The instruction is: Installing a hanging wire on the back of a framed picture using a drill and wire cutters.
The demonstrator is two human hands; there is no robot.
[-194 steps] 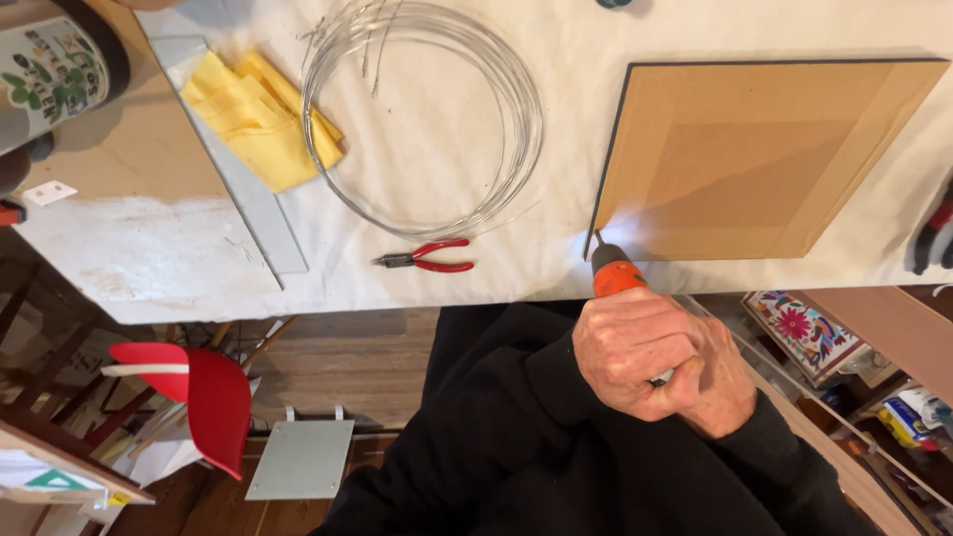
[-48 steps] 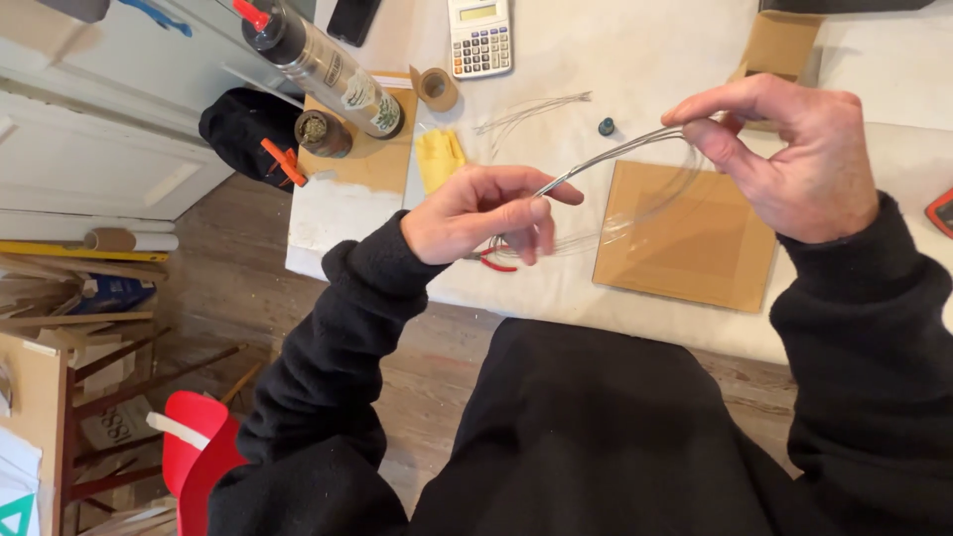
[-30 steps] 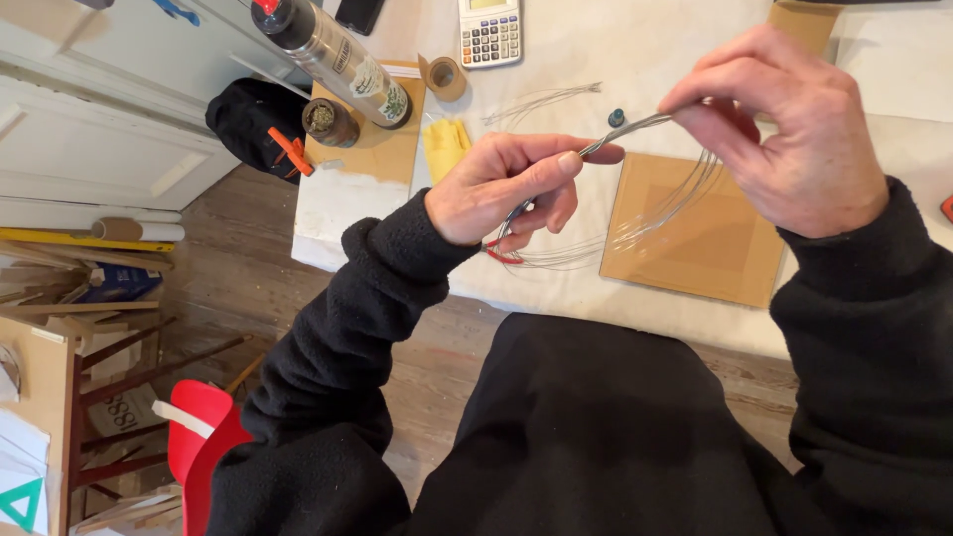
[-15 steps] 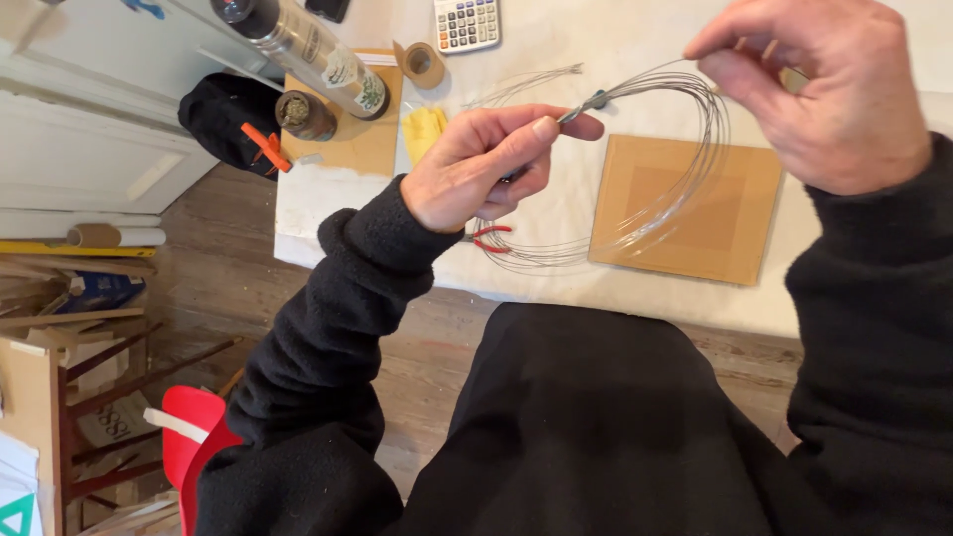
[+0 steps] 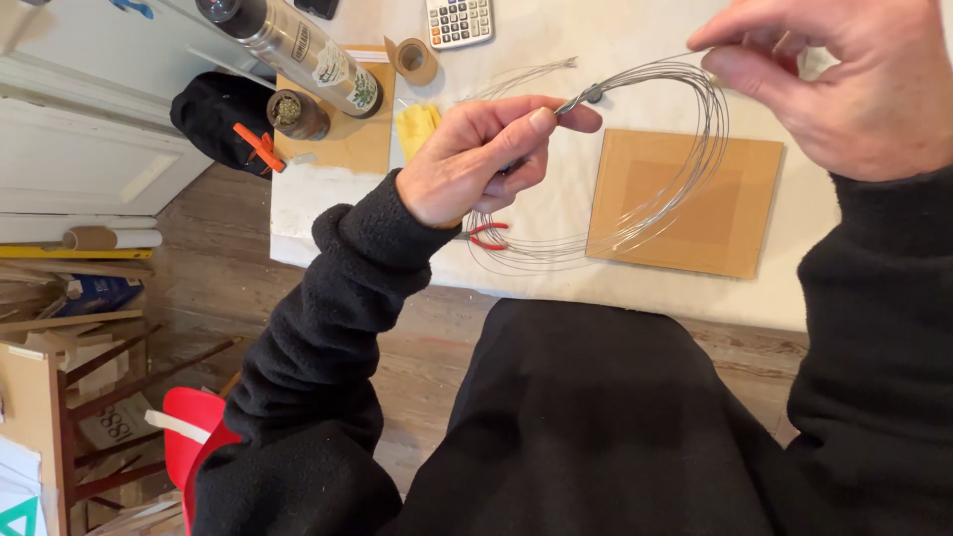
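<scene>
The left hand pinches its thumb and forefinger together on a twisted knot in the coil of thin silvery steel wire, the other fingers curled beneath. The right hand clamps its fingertips on the coil's upper strands. The coil hangs lifted above the white-covered table, its loops drooping over a square brown cardboard sheet. Red-handled pliers lie just under the left wrist. Farther off sit a folded yellow cloth, a grey calculator and a roll of brown tape.
</scene>
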